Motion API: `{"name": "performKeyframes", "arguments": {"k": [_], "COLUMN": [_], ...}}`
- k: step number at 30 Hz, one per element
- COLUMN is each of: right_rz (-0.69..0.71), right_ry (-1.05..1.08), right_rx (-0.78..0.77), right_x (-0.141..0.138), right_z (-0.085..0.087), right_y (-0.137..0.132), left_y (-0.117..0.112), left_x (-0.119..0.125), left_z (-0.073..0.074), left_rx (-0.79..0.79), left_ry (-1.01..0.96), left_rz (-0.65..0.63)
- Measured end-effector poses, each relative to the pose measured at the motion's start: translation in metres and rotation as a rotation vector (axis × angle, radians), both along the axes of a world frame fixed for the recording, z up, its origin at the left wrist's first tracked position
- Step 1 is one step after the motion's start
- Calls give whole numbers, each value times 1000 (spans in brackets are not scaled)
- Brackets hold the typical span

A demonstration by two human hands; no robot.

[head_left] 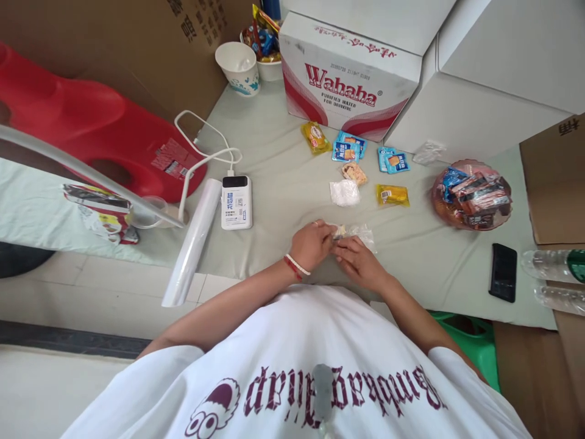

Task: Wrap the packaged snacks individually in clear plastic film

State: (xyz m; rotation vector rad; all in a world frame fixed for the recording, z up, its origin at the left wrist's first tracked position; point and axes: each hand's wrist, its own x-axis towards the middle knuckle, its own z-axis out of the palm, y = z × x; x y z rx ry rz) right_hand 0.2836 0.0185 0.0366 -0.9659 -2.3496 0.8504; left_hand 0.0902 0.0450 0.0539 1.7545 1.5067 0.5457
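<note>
My left hand (312,244) and my right hand (359,261) meet at the near edge of the grey-covered table (274,152). Both pinch a small clear snack wrapper (361,233) with a pale biscuit piece at its left end. A red and white band sits on my left wrist. Beyond my hands lie a crumpled white wrapper (344,192), a bare biscuit (354,173), a yellow packet (392,195), another yellow packet (315,136) and several blue snack packets (348,147).
A Wahaha water carton (347,73) stands at the back, with a paper cup (238,66) and a snack bowl (262,46) left of it. A power bank (236,202) with white cable, a plastic-film roll (192,241), a snack-filled dish (473,194), a black phone (503,272) and water bottles (553,265) surround me.
</note>
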Motion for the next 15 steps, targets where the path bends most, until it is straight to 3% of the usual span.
{"name": "performKeyframes", "arguments": {"k": [3, 5, 7, 11, 15], "right_rz": [-304, -596, -758, -721, -605], "right_ry": [31, -81, -208, -254, -202], "right_rx": [-62, 7, 93, 134, -22], "right_x": [7, 11, 16, 24, 5], "right_z": [-6, -14, -21, -17, 3], "right_y": [2, 5, 10, 15, 10], "left_y": [-4, -5, -4, 3, 8], "left_x": [5, 5, 4, 0, 2], "left_z": [-3, -5, -9, -18, -17], "left_rx": [144, 175, 179, 115, 57], "left_ry": [271, 334, 355, 366, 392], "left_rz": [-92, -44, 47, 60, -10]}}
